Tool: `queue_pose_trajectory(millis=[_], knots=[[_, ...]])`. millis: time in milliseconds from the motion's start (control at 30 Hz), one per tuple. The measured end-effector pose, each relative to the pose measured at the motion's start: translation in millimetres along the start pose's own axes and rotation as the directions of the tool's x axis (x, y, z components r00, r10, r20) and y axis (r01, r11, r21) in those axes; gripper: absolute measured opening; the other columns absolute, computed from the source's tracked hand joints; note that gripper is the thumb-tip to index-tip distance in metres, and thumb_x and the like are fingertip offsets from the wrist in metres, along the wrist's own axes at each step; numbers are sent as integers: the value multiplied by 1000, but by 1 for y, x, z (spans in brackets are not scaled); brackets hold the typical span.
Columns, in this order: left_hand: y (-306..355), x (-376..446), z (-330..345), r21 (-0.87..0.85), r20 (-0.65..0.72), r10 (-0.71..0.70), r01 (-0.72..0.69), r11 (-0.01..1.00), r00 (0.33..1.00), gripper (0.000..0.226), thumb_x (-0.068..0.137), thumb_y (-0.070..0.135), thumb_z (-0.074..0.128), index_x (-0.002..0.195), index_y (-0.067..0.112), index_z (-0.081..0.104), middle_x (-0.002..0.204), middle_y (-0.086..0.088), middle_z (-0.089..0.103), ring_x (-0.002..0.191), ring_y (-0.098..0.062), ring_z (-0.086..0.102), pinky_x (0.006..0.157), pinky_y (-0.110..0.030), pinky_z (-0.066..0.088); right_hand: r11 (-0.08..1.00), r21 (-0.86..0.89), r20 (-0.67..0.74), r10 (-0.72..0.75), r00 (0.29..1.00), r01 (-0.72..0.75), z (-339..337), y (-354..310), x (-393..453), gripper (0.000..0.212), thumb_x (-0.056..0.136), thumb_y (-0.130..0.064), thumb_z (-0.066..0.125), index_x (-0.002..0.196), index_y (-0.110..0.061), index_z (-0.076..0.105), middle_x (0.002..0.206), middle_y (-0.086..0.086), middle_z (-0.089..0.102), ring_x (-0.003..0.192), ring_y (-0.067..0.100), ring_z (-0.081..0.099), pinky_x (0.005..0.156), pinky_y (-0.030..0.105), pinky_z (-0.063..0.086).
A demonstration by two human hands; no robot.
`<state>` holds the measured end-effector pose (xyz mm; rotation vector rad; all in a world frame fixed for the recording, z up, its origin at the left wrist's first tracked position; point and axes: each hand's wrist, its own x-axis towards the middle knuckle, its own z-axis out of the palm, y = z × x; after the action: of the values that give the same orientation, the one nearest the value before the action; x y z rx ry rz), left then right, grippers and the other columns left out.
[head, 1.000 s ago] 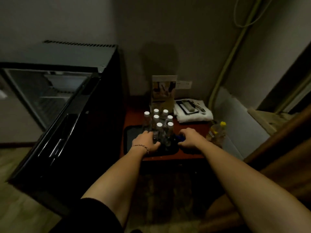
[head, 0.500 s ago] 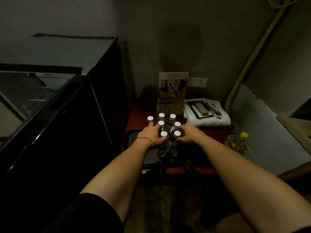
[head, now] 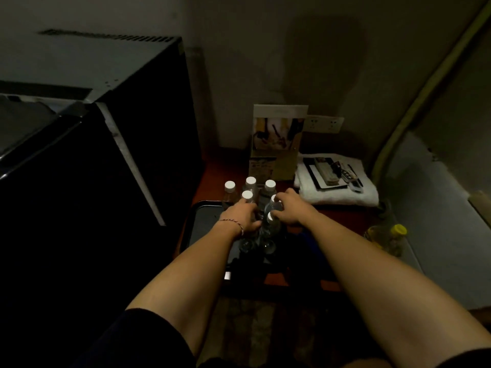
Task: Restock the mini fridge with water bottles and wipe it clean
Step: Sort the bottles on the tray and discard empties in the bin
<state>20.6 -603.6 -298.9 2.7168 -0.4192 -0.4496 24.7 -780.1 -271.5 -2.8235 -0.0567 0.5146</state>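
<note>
Dim walls close in around a low reddish table (head: pixel 342 213), and your hands meet over a cluster of water bottles (head: pixel 251 183) standing on a dark tray (head: pixel 202 227). Your left hand (head: pixel 243 217) curls round the near-left bottles; your right hand (head: pixel 291 209) closes on the near-right ones — how many each holds, I cannot tell. The mini fridge (head: pixel 132 128) stands to the left of your left hand, its door (head: pixel 66 181) swung open toward you. Beyond your right hand lies a folded white towel (head: pixel 337 192). These bottles look full, so expect weight; the clear plastic is probably smooth and slightly yielding. Take them by the neck under the white caps, or round the body — several at once may slip.
</note>
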Motion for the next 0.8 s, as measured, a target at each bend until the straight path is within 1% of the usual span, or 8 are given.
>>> queue_pose_trajectory(millis=[133, 233, 400, 467, 500, 600, 700, 800], knots=[[3, 2, 3, -40, -31, -25, 24, 999, 999, 32, 91, 33, 63, 118, 17, 60, 130, -10, 50, 114, -30, 53, 94, -43, 48, 999, 24, -13, -31, 999, 31, -1, 6, 12, 50, 93, -39, 59, 138, -22, 46, 136, 9, 37, 117, 35, 54, 99, 51, 47], [4, 1, 3, -64, -73, -42, 38, 997, 996, 31, 91, 26, 63, 120, 16, 60, 129, -12, 50, 117, -33, 52, 96, -42, 46, 998, 12, 18, -66, 998, 66, -3, 5, 18, 53, 95, -37, 56, 145, -28, 39, 142, 9, 33, 119, 38, 53, 100, 52, 46], [4, -1, 1, -71, -106, -108, 101, 992, 988, 30, 91, 26, 63, 120, 18, 61, 122, -12, 52, 113, -33, 53, 92, -39, 44, 994, -38, -28, -104, 994, 103, 1, -1, 14, 45, 92, -40, 59, 132, -23, 48, 134, 8, 31, 105, 37, 59, 91, 51, 51], [7, -2, 2, -69, -113, -116, 108, 992, 987, 32, 91, 26, 62, 122, 18, 60, 123, -12, 53, 113, -32, 53, 91, -39, 44, 984, -58, -10, -168, 986, 167, 2, -1, 10, 42, 90, -43, 62, 125, -22, 53, 135, 7, 33, 108, 36, 58, 92, 49, 51], [9, -3, 2, -67, -114, -122, 115, 991, 986, 32, 92, 26, 62, 123, 18, 60, 122, -12, 53, 112, -32, 53, 89, -39, 45, 977, -62, 29, -204, 979, 205, 3, 0, 9, 43, 88, -44, 64, 125, -22, 55, 137, 7, 35, 113, 36, 56, 94, 49, 49], [16, -5, 3, -55, -115, -144, 139, 989, 983, 32, 93, 28, 60, 124, 19, 60, 120, -11, 52, 108, -32, 55, 85, -37, 45, 959, -57, 124, -268, 955, 277, 8, 4, 5, 45, 85, -36, 70, 126, -21, 59, 131, 9, 43, 117, 33, 54, 95, 44, 49], [21, -13, 2, -66, -124, -160, 153, 986, 979, 34, 93, 30, 60, 125, 22, 60, 119, -9, 52, 107, -31, 55, 86, -38, 46, 959, -46, 108, -275, 955, 281, 9, 6, 0, 39, 87, -27, 69, 124, -17, 60, 124, 10, 49, 114, 33, 56, 92, 42, 50], [24, -25, 0, -85, -129, -205, 196, 977, 970, 31, 92, 31, 61, 121, 21, 61, 120, -8, 52, 110, -31, 55, 91, -41, 48, 961, -34, 106, -271, 957, 276, 4, 3, -6, 36, 89, -26, 67, 123, -17, 61, 123, 10, 51, 113, 32, 56, 93, 41, 50]])
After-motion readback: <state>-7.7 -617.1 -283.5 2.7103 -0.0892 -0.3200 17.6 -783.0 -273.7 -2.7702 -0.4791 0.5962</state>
